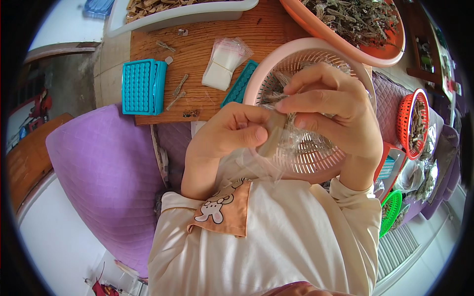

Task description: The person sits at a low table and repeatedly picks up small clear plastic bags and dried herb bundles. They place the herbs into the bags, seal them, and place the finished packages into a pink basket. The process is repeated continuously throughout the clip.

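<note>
Hands [276,128] over pink basket rim [256,79]

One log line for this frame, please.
left hand: pinches tan piece | right hand: holds clear bag | behind: pink basket

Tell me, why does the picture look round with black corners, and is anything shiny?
Head view: the fisheye lens bends edges, like the wooden board, and leaves dark corners; the clear plastic bag between the left hand and right hand glints in even daylight.
</note>
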### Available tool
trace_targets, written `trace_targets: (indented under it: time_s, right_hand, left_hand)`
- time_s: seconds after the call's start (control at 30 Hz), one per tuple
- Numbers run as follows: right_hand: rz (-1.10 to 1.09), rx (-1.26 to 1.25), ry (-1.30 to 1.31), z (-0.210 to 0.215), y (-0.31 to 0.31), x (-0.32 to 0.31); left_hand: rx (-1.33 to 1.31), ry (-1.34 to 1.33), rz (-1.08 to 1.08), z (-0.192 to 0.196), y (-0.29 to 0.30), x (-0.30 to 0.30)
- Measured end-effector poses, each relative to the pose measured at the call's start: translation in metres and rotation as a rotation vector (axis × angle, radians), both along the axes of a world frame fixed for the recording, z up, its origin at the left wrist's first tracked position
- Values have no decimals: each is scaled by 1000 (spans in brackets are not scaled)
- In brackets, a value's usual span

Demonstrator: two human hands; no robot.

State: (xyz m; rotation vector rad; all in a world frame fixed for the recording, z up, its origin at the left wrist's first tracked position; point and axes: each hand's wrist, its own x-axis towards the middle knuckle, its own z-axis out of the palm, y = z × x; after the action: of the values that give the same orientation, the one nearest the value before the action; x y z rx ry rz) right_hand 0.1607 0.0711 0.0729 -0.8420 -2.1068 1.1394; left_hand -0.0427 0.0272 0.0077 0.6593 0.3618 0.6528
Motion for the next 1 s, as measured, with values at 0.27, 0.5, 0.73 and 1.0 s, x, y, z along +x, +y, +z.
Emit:
trace_targets:
  time_s: [0.27,0.5,0.73,1.0]
  right_hand:
    - [-42,62,-24,-5,-7,1]
    - [-25,179,-78,-15,-9,1]
    - [-97,157,-82,-17,-19,-6]
    - [-276,60,-68,-43,-33,-15]
  left_hand:
    - [-23,0,26,0,0,-2]
    - [-50,46,126,-4,-2,-1]
    - [-1,230,336,4,-3,5]
    - [174,462,457,0,-7,24]
